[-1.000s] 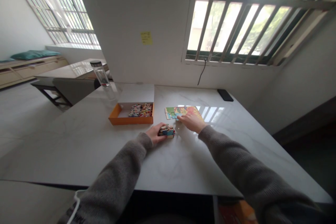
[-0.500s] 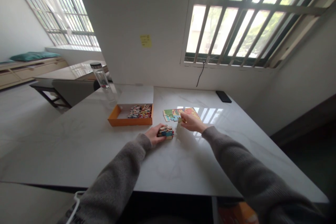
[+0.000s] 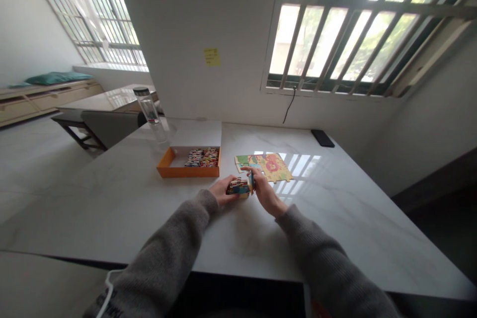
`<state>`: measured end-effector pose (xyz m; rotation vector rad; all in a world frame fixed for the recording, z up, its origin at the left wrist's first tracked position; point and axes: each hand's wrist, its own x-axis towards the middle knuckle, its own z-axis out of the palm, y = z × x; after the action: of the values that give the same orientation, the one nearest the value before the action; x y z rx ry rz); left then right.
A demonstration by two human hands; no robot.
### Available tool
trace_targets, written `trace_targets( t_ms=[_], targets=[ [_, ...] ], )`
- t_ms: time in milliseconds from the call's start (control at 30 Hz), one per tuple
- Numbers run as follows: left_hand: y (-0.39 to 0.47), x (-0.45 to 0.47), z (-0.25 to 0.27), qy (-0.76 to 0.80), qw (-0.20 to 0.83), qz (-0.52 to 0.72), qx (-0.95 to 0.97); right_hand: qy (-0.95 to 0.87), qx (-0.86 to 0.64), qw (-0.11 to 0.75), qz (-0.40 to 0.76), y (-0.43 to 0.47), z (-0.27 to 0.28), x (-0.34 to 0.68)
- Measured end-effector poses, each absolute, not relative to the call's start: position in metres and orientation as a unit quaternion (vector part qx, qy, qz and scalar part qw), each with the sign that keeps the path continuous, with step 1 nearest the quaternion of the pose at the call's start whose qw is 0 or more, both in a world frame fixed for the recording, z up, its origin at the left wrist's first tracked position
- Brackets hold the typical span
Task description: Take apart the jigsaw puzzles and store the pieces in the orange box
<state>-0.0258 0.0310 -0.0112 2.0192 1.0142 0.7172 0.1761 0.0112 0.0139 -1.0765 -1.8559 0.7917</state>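
Clasping a thick stack of puzzle pcs [image 3: 238, 188] in the L hand [image 3: 222, 192], wrapped snugly round it, low over or resting on the desk [image 3: 93, 208] (can't tell which). Pinching a single puzzle pc [image 3: 251, 182] in the R hand [image 3: 265, 194], nearly edge-on, at 3 o'clock of the stack & right beside it (touching or just apart, too small to tell). Note at approx. 2 o'clock from the stack a part-built puzzle [image 3: 276, 163], lying flat, w/ a pinkish-red figure on yellow to the R, green & blue bits to the L, partly hidden behind the R hand. Note at 10 o'clock an orange box [image 3: 188, 173], w/ more pcs [image 3: 203, 157] packed in its 3 o'clock side & a white flap [image 3: 201, 131] laid out behind. Add, further out at 10 o'clock, a clear bottle [image 3: 148, 107] w/ dark cap, & far out at 2 o'clock a black phone [image 3: 322, 138], flat on the desk. See also, on the wall near 12 o'clock, a yellow sticky note [image 3: 212, 57], plus a black cord [image 3: 288, 107] at 1 o'clock, hanging below a barred window [image 3: 335, 5].
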Motion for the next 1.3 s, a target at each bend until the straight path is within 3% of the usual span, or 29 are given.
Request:
trace_targets(
  t_ms=[100, 233, 500, 767, 900, 1067, 1300],
  targets=[
    [0.031, -0.026, -0.011, 0.401, 0.377, 0.282, 0.786, -0.649, -0.444, 0.492, 0.372, 0.011, 0.007, 0.175],
    [0.035, -0.03, -0.016, 0.376, 0.439, 0.281, 0.766, -0.647, -0.403, 0.527, 0.375, 0.005, 0.003, 0.174],
    [0.038, -0.037, -0.015, 0.362, 0.454, 0.259, 0.772, -0.787, -0.382, 0.422, 0.238, -0.008, 0.006, 0.175],
    [0.029, -0.025, -0.01, 0.391, 0.421, 0.293, 0.765, -0.801, -0.418, 0.408, 0.133, 0.008, 0.008, 0.193],
    [0.027, -0.024, -0.008, 0.388, 0.448, 0.289, 0.752, -0.803, -0.51, 0.308, 0.014, 0.043, -0.003, 0.241],
    [0.028, -0.025, -0.009, 0.385, 0.449, 0.279, 0.757, -0.858, -0.492, 0.144, 0.007, 0.069, -0.014, 0.28],
    [0.029, -0.024, -0.011, 0.383, 0.434, 0.28, 0.766, -0.898, -0.426, 0.091, 0.059, 0.051, 0.005, 0.269]
  ],
)
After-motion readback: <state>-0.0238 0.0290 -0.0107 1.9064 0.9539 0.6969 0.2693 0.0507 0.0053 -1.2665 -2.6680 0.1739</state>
